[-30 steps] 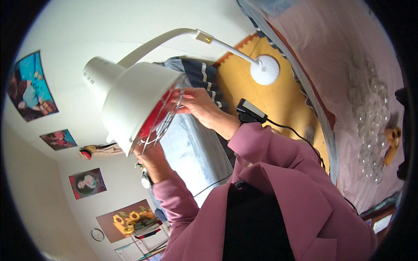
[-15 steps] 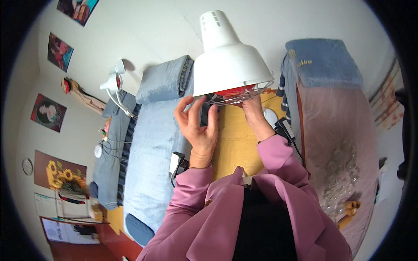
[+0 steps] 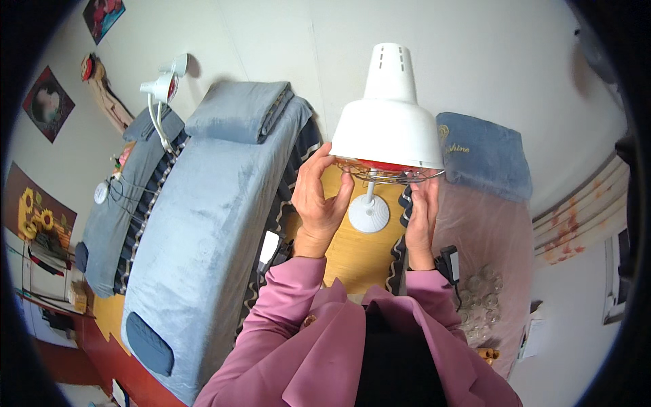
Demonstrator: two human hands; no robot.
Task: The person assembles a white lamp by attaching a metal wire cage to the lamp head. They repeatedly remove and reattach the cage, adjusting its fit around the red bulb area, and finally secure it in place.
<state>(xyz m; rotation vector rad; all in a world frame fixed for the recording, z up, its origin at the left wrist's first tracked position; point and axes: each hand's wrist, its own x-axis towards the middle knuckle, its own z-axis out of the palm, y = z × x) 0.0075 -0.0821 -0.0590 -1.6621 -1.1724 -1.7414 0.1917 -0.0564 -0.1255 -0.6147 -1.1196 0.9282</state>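
Observation:
A white heat lamp [image 3: 390,132] hangs in front of me, its bell-shaped shade facing down. Under the shade's rim show a red bulb [image 3: 383,165] and a round wire guard [image 3: 386,178]. My left hand [image 3: 319,207] is at the left side of the rim, fingers against the edge and thumb by the guard. At the opposite side my right hand [image 3: 422,220] grips the guard's edge, its fingertips partly hidden behind the wires. Below the lamp, a round white stand base [image 3: 369,214] rests on the yellow floor [image 3: 352,261].
A blue-covered massage bed [image 3: 196,203] is on the left, with a folded blanket [image 3: 234,112] at its head. The right bed [image 3: 481,237] bears a pink sheet, a blue towel [image 3: 485,156] and several glass cups [image 3: 481,298]. Another white lamp [image 3: 161,87] stands far left.
In the view the lamp has shifted right and down, now more upright. My right hand has moved from beneath the guard to its right edge. The stand base now shows fully.

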